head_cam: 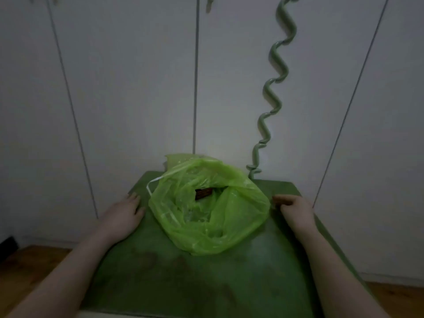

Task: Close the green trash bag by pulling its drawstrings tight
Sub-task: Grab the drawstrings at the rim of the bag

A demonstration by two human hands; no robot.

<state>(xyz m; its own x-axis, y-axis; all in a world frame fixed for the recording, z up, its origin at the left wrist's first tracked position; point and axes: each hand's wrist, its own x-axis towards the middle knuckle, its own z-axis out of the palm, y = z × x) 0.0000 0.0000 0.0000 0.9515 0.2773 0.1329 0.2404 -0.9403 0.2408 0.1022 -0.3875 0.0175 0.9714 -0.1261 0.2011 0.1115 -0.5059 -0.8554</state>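
The green bag (210, 207) sits open-mouthed on the green surface (206, 283), between the two hands. The left hand (124, 216) lies flat and open on the surface just beside the bag's left edge, holding nothing. A white drawstring (152, 183) loops out at the bag's upper left, near that hand's fingertips. The right hand (294, 208) rests just right of the bag, fingers curled, empty. Something dark (203, 193) lies inside the bag.
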